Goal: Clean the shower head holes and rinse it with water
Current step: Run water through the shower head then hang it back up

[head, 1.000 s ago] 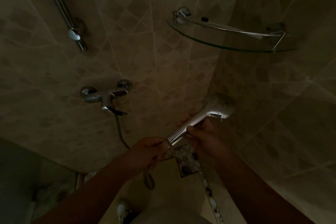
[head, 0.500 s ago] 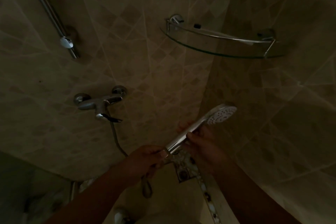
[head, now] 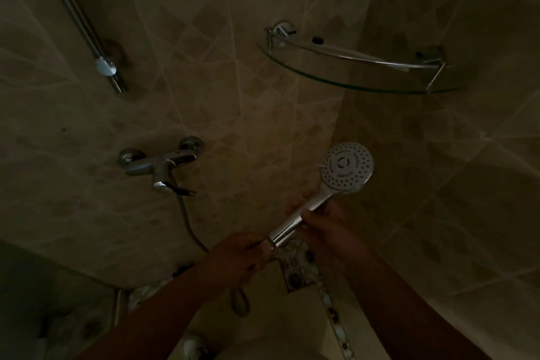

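Observation:
A chrome hand shower with a round white shower head (head: pixel 346 167) points up and to the right, and its holed face is turned toward me. My right hand (head: pixel 327 225) grips the middle of the chrome handle (head: pixel 295 222). My left hand (head: pixel 242 253) holds the handle's lower end where the hose joins. The hose (head: pixel 187 222) runs from the wall faucet (head: pixel 159 165) down to a loop below my left hand. No water is visible.
A glass corner shelf (head: pixel 359 67) with a chrome rail hangs above the shower head. A chrome slide bar (head: pixel 84 23) runs down the left wall. Tiled walls meet in a corner behind my hands. A floor drain (head: pixel 295 279) lies below.
The shower head has been rotated so its holed face now points toward me, and it has risen slightly. Both hands keep their grip on the handle.

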